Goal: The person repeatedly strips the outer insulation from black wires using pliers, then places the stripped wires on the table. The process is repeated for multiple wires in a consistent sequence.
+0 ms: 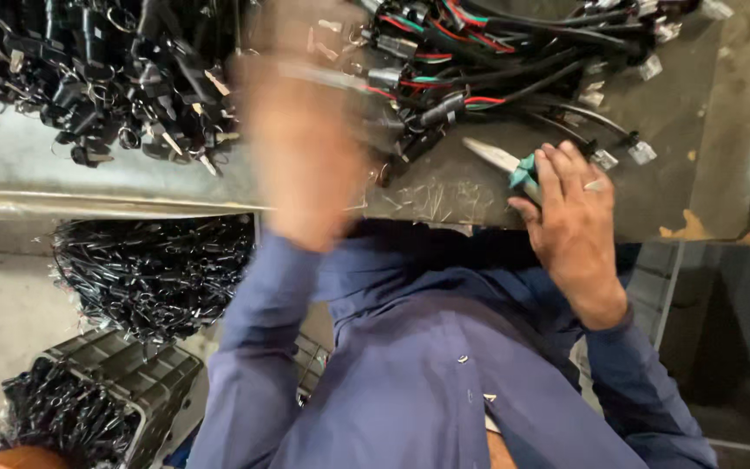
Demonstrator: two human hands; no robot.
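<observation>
The right hand is resting on the near edge of the metal workbench, its fingers curled over the teal handles of a pair of pliers. The grip is loose rather than clenched: the fingertips are lying across the handles, and the pale metal nose of the pliers is pointing away from the hand, flat on the workbench.

The left hand is showing only as a motion-blurred smear raised over the workbench, left of the pliers; I cannot tell whether it is open or closed, or whether it is holding anything.

Just beyond the pliers, a tangle of black wiring harnesses with red and green leads and small white connectors is lying on the workbench. A heap of black connectors with key rings is sitting at the workbench's far left. Below the workbench edge, left of the person's blue shirt, bundles of black cables are piled up, some spilling from a dark plastic crate.
</observation>
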